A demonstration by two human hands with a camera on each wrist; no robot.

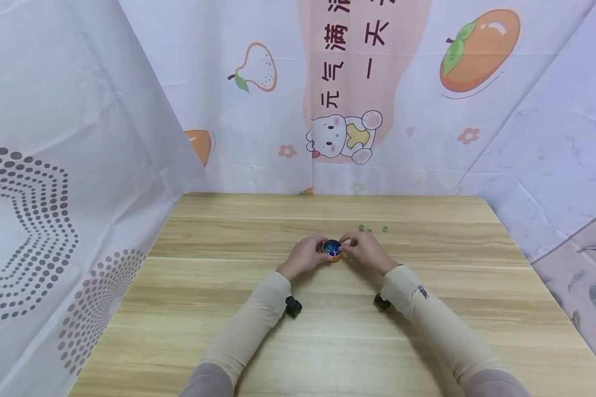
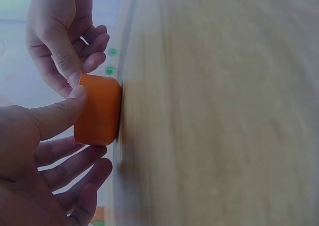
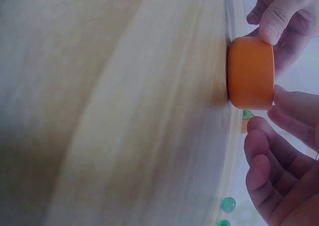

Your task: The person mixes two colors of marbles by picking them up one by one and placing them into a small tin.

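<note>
A small round orange bowl (image 1: 335,259) stands upright on the table, with shiny dark-blue glass marbles (image 1: 331,249) inside. My left hand (image 1: 308,255) holds the bowl from its left side. In the left wrist view its thumb lies on the orange wall (image 2: 97,113) near the rim, with fingers around the far side. The right hand (image 1: 365,251) has its thumb and a finger at the bowl's right rim. Whether those fingertips pinch anything is hidden; its other fingers curl loosely outside in the right wrist view (image 3: 279,161).
Several clear green glass marbles, one at the right (image 1: 384,229), lie apart on the wooden table (image 1: 258,226) just beyond the right hand. A printed cloth (image 1: 258,121) hangs behind the table's back edge. Small black wrist cameras sit under both sleeves.
</note>
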